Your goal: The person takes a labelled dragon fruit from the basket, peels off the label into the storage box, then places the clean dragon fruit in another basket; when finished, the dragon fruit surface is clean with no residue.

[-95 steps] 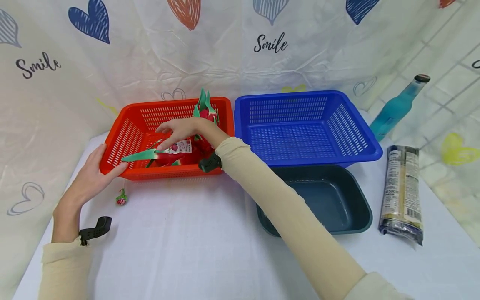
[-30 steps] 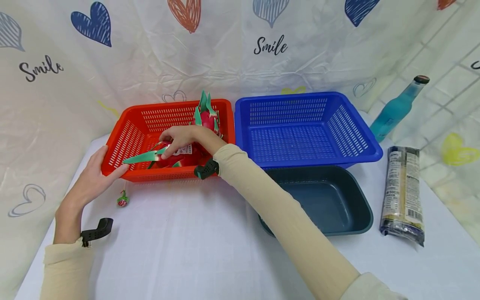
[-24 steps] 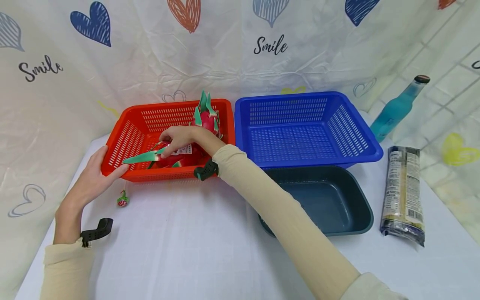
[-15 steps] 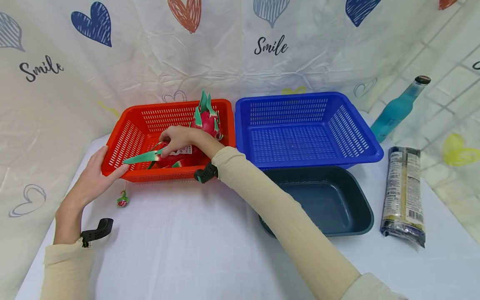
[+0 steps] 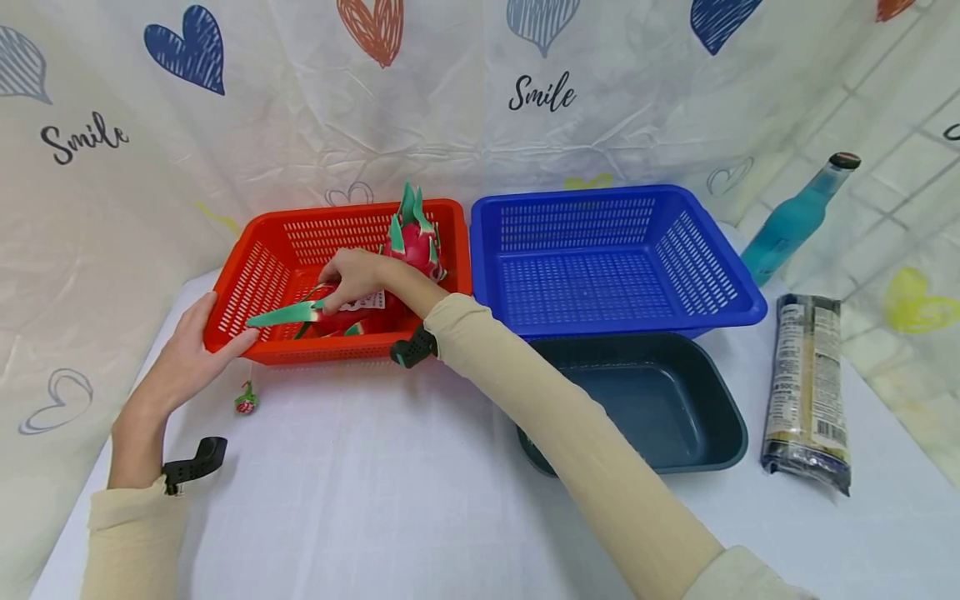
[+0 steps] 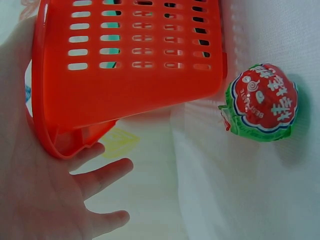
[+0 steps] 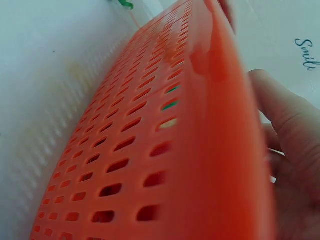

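Note:
A red plastic basket (image 5: 322,215) stands at the left back of the table. At its front left corner rests my left hand (image 5: 180,357), thumb at the front rim and fingers along the left side; the left wrist view shows these fingers straight and spread. Inside the basket lies a red dragon fruit (image 5: 330,324) with a long green leaf pointing left and a white printed label. My right hand (image 5: 360,272) curls over this fruit from above, its fingertips hidden behind it. Another dragon fruit (image 5: 414,244), leaves upward, leans in the back right corner.
A blue basket (image 5: 577,287) adjoins on the right, with a dark green tub (image 5: 660,412) before it, partly behind my right sleeve. A blue bottle (image 5: 791,218) and a plastic-wrapped package (image 5: 806,383) are farther right. A wrapped lollipop (image 6: 265,102) lies before the red basket.
Over about three seconds my right hand has come down onto the labelled dragon fruit and its fingers have curled round it. In the last second hardly anything has moved; my left hand stays at the corner.

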A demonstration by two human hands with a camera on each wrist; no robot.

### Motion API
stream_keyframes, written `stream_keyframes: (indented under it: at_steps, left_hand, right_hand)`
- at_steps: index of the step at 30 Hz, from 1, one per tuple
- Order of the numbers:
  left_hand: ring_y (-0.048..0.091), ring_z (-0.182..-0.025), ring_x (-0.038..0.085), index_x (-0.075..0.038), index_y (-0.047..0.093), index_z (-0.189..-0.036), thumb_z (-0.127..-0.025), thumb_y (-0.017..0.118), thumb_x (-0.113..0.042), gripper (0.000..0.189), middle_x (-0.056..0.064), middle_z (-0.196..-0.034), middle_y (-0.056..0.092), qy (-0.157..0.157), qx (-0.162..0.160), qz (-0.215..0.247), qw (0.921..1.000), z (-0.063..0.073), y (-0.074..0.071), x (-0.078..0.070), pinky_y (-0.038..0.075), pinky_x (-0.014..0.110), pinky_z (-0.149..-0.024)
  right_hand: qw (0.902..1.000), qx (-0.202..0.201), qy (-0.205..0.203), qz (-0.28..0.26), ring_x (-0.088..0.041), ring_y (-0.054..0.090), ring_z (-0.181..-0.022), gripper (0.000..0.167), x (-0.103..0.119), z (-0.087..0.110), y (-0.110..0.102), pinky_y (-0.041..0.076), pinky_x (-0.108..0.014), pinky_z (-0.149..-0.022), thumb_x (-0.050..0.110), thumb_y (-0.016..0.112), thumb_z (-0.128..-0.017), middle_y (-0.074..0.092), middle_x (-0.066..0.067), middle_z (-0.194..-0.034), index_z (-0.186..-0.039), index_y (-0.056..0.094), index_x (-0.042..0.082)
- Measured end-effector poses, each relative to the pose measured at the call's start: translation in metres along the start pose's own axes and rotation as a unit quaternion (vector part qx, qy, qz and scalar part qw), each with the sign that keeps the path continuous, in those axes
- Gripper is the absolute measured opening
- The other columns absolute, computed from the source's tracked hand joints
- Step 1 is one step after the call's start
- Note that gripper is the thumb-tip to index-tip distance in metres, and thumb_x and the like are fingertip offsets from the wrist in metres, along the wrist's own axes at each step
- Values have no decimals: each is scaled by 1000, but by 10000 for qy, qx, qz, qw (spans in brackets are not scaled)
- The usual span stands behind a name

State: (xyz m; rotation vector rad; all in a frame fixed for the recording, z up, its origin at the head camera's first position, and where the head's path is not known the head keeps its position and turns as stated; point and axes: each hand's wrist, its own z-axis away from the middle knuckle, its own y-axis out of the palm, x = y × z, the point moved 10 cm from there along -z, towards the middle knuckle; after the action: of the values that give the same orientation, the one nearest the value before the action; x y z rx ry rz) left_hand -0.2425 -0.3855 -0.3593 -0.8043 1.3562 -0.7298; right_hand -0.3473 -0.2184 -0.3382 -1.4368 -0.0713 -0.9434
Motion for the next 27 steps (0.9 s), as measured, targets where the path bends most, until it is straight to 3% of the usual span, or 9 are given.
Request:
stream_keyframes:
  at_steps: [7, 16, 19, 22, 27]
  left_hand:
    - [27, -132, 49, -12, -7, -156, -93, 50, -55, 96, 27, -160, 7, 24, 16, 65, 10000, 0, 1, -2, 39, 72, -95]
    - [28, -131, 48, -14, -7, -156, -92, 51, -56, 96, 27, -159, 8, -23, -11, 50, 10000, 1, -1, -1, 43, 70, -92]
    - [27, -131, 49, -14, -8, -156, -92, 50, -56, 96, 27, -159, 7, -40, 5, 38, 10000, 0, -2, -1, 42, 71, -92]
    - [27, -131, 49, -14, -9, -156, -92, 50, -57, 96, 27, -160, 5, -70, 34, 27, 10000, 0, -1, 0, 41, 71, -93]
    - [25, -133, 50, -14, -9, -156, -92, 49, -57, 97, 27, -160, 4, -102, 81, 45, 9999, 1, 1, 1, 40, 72, -94]
  right_hand:
    - [9999, -121, 95, -49, -12, 60, -113, 53, 1, 1, -4, 48, -18, -95, 29, 68, -88, 64, -5, -131, -135, 57, 7]
    - [9983, -509, 242, -144, -11, 60, -98, 48, 9, 4, -23, 48, -16, -85, 28, 68, -88, 67, -6, -126, -130, 61, 6]
    - [9973, -696, 194, -122, -9, 55, -83, 36, 15, 6, -31, 44, -15, -72, 28, 68, -88, 69, -3, -100, -115, 69, 5]
    - [9967, -786, 153, -142, -10, 47, -67, 21, 21, 9, -36, 35, -17, -61, 27, 68, -88, 52, 2, -70, -88, 67, 6]
    - [9957, -895, 209, -105, -9, 37, -57, 31, 27, 13, -41, 28, -17, -56, 28, 68, -87, 35, 5, -59, -68, 50, 12]
